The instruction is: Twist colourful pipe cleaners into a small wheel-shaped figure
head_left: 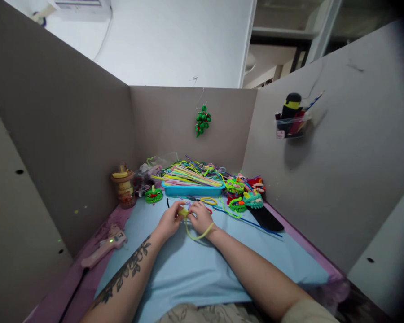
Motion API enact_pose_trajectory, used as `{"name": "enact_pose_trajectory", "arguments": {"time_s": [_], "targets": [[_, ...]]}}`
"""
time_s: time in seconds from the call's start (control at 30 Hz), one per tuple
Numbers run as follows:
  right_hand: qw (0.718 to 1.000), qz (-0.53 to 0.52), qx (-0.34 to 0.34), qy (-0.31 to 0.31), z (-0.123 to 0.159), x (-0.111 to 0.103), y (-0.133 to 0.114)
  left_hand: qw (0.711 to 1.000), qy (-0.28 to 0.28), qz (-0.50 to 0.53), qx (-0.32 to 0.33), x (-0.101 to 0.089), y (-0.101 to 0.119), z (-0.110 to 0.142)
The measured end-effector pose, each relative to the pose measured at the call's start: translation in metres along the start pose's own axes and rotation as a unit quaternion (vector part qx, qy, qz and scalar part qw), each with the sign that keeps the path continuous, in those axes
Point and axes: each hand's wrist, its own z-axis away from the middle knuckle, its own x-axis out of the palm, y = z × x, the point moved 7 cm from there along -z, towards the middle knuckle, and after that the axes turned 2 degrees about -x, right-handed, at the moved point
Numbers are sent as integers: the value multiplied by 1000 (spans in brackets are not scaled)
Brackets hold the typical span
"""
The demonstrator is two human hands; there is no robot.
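Note:
Above the light blue cloth, my left hand (172,218) and my right hand (199,217) face each other with fingers closed on a small piece of yellow pipe cleaner work (184,212). From it a loose yellow pipe cleaner (197,238) curves down and round toward my right wrist. A bit of purple shows between the fingertips; its shape is too small to make out. Just beyond my hands lie scissors (207,201) with yellow handles. Something red peeks out beside my right hand, mostly hidden.
A blue tray (192,190) heaped with pipe cleaners stands at the back. Green figures (154,194) and colourful figures (253,199) flank it. A lidded cup (124,188) and pink glue gun (105,249) are left; a black strip (265,218) is right. Grey panels (188,121) enclose the table.

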Motion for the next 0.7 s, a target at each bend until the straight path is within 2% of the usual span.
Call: {"name": "enact_pose_trajectory", "arguments": {"time_s": [0.2,0.33,0.47,0.53,0.6,0.7], "targets": [[1000,-5,15,-16,-2,8,9,998,-8,53,-27,0,0,-5],[999,-38,19,30,-1,-2,10,977,34,173,-120,-6,-14,-8],[999,-46,-27,-8,1,-1,-2,946,92,244,-194,-15,-24,-4],[997,-49,-58,-24,2,0,-10,946,91,243,-192,-15,-24,-4],[997,-48,-64,-19,2,-2,-12,963,73,202,-161,-14,-19,-6],[998,-53,-13,30,-1,-10,-3,991,36,96,-86,-10,-10,-8]]}}
